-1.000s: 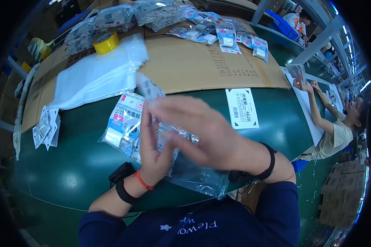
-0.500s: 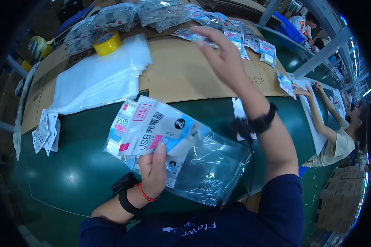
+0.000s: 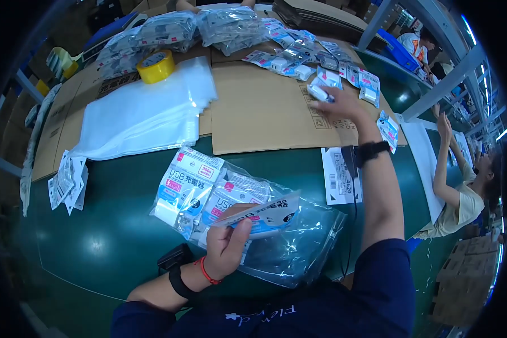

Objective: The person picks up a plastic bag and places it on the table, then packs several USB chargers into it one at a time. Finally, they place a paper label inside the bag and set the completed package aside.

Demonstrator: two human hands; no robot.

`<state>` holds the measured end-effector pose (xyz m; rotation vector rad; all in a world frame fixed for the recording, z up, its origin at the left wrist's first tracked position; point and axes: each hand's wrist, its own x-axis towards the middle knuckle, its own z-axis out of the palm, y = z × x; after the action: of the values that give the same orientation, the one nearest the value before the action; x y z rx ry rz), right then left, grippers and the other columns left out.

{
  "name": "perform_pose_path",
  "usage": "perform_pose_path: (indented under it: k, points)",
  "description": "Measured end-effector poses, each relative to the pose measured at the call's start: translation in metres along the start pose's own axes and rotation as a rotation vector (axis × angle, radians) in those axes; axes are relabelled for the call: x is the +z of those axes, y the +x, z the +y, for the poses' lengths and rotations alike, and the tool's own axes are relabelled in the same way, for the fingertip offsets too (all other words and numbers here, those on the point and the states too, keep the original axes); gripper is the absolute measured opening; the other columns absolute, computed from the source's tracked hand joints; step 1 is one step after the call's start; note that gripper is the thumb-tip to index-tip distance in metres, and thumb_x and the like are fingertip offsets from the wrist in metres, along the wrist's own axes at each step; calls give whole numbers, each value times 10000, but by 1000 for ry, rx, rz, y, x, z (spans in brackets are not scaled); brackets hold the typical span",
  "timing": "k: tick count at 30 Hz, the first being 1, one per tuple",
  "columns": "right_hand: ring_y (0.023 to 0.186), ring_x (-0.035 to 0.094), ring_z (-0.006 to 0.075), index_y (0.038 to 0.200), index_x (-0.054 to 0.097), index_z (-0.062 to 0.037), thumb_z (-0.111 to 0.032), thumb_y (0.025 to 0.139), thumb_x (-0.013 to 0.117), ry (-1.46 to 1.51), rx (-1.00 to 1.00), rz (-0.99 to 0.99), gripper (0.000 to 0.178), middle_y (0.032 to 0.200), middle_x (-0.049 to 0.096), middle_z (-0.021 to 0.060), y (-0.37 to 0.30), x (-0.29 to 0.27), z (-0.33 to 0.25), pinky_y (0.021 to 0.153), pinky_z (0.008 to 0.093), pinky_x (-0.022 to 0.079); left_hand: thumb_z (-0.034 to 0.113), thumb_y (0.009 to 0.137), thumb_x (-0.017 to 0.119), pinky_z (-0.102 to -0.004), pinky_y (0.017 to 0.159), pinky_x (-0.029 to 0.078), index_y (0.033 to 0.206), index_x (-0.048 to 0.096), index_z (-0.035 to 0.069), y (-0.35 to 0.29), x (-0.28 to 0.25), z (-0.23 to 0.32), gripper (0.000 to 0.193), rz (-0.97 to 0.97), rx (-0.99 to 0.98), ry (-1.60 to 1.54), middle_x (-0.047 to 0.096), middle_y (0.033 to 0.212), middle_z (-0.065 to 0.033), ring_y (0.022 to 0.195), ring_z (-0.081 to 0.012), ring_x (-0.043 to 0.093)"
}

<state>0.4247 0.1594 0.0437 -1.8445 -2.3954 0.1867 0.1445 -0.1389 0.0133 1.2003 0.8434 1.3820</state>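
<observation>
A: Where's the L charger pack, & how's it held?
B: Tilted, up over the clear plastic bag & lying charger packs. L hand pinches its left end, thumb on top. R hand pinches the R charger pack over the cardboard sheet, nr the loose charger packs.
A: How'll they handle?
B: Prob. light. Card semi-stiff, film slick, so packs may slide on each other. Block's hard, not v. fragile; card could crease.
A: Best hold?
B: Card edge, thumb vs. fingers, or round the block. Not loose film.
A: Looks?
B: L one: white w/ blue & pink patches, blk round spot, shiny wrap. R one: white block end; rest partly hidden by fingers.
</observation>
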Motion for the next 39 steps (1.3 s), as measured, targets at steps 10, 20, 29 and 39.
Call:
perform_pose_path:
  k: [10, 20, 29, 39]
  points:
    - [1045, 576, 219, 1235, 543, -53, -242, 804, 675, 648, -115, 194, 488, 1083, 622, 106, -150, 5, -43, 923, 325, 426, 91, 950, 502, -219, 824, 424, 1176, 518, -38, 9, 5, 4, 261, 61, -104, -124, 576, 1079, -98, 937, -99, 543]
    - [1157, 509, 193, 1356, 384, 7, -207, 874, 601, 1873, 67, 65, 570, 1292, 496, 130, -257, 8, -113, 988, 327, 392, 103, 922, 556, -242, 876, 406, 1332, 450, 1, 6, 22, 9, 436, -102, 227, 422, 420, 1393, -140, 1043, -124, 514]
    - [1135, 506, 156, 1419, 263, -8, -67, 913, 561, 1427, -246, 426, 590, 1268, 492, 125, -288, 23, -151, 948, 293, 420, 138, 898, 600, -271, 843, 433, 1331, 444, 4, -9, 43, 1, 479, -73, 156, 356, 433, 1356, -140, 1026, -155, 532]
    - [1089, 511, 121, 1417, 279, -18, -167, 958, 508, 1718, -32, 395, 534, 1232, 520, 109, -285, 30, -149, 916, 262, 419, 209, 918, 591, -265, 814, 451, 1186, 481, -7, -15, 65, 15, 362, -208, -7, 257, 588, 1076, -104, 946, -136, 568]
